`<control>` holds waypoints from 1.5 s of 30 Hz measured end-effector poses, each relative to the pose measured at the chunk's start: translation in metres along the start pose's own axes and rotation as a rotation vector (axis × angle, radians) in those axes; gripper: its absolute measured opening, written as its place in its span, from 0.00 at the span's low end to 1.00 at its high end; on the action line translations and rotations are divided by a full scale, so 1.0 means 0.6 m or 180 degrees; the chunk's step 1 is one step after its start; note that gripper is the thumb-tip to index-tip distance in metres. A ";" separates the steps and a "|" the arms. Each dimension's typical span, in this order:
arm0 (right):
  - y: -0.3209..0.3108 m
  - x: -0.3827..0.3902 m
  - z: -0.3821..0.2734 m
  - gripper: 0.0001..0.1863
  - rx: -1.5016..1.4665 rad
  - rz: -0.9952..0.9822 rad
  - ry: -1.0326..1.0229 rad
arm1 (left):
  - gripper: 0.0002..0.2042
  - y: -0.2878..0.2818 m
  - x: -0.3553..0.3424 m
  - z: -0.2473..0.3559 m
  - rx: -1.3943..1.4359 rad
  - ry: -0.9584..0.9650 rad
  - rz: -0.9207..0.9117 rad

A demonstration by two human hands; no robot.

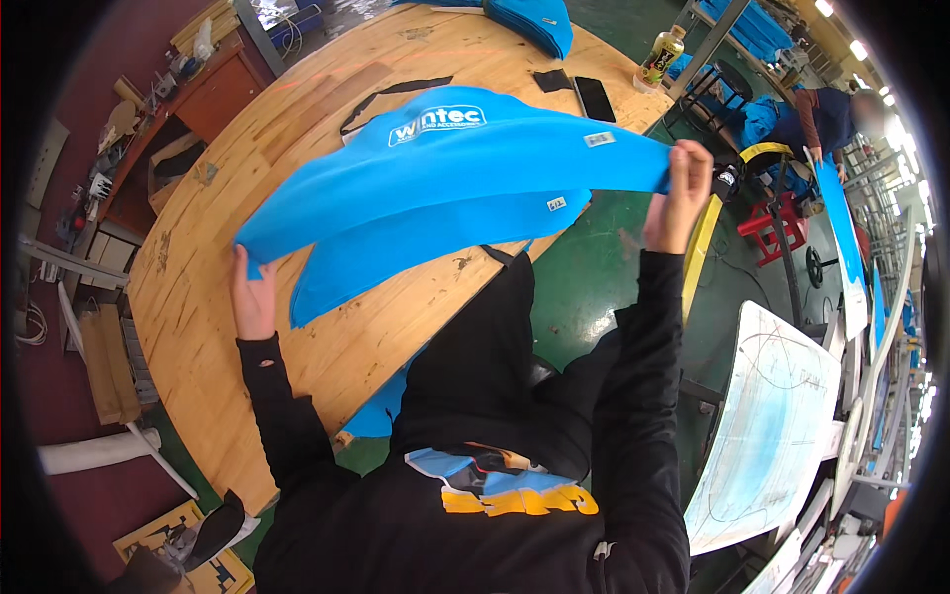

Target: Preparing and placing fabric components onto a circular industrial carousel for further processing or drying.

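Note:
A long, curved blue fabric panel (396, 178) with a white printed mark and a small white label is stretched between my hands above the wooden table. My left hand (254, 302) pinches its left corner, thumb showing on the near side. At the other end, my right hand (678, 198) grips the narrow right tip, out past the table's edge. Beneath it lies a second blue fabric piece (426, 262) of similar curve, with its own small label, partly covered by the raised panel. What lies directly under that piece is hidden.
On the wooden table (198, 327) are a black phone (594, 100), a bottle (661, 57), more blue fabric (534, 22) at the far edge and a black-edged piece (381, 104). To the right stand a large marked board (767, 426) and a red stool (772, 233). Another person (826, 119) handles blue material.

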State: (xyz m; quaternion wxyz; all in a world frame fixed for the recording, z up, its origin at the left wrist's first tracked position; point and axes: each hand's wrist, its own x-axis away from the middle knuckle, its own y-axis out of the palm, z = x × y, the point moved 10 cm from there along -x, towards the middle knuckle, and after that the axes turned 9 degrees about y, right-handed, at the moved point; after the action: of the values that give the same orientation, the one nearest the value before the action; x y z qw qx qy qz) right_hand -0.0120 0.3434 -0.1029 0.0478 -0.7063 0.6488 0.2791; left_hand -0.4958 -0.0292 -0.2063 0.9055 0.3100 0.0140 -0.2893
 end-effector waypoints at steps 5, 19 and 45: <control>-0.035 0.042 0.221 0.05 0.0382 -0.0256 0.0912 | 0.17 -0.062 0.052 -0.068 -0.1391 -0.0666 0.0113; -0.073 0.073 0.273 0.05 0.0354 -0.0083 0.1269 | 0.10 -0.101 0.068 -0.078 -0.2793 -0.0597 -0.0418; 0.229 0.161 0.197 0.32 0.3807 -0.1512 -0.0800 | 0.25 0.203 0.084 -0.188 -0.5829 0.1422 -0.2017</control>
State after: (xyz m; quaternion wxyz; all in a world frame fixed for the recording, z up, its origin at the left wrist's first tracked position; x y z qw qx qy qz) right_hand -0.1806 0.2872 -0.2061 0.5681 -0.6439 0.5080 -0.0675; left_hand -0.3713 0.0870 -0.2404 0.6530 -0.4793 0.4844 -0.3304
